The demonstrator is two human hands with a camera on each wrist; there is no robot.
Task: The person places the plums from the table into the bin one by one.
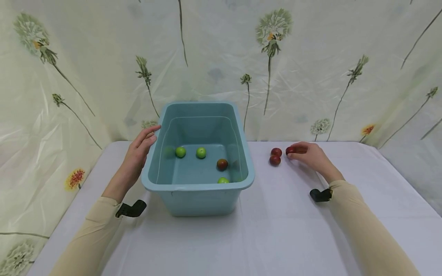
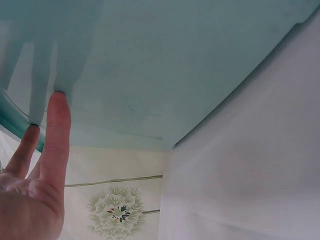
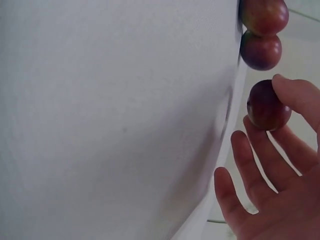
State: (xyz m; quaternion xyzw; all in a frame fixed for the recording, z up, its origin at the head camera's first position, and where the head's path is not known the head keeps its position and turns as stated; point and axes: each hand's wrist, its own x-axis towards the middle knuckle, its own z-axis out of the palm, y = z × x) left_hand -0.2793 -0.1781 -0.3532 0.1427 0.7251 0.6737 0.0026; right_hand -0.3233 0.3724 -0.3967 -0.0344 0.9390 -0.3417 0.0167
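Note:
Between thumb and fingertips, my right hand (image 1: 312,156) pinches a dark red plum (image 3: 269,105), seen just above the white tabletop. Two more red plums (image 1: 275,160) lie close together to its left; they also show at the top of the right wrist view. My left hand (image 1: 135,157) touches the outer left side of a blue-green plastic basin (image 1: 203,203) with straight fingers. Inside the basin are small green fruits (image 1: 201,153) and one dark reddish-brown plum (image 1: 222,165). The near wall partly hides one green fruit (image 1: 223,180).
A white cloth (image 1: 276,234) covers the table. Behind it and along the sides hangs a pale sheet (image 1: 214,53) printed with dandelions. The basin stands left of the middle, between the two hands, its rim well above the table.

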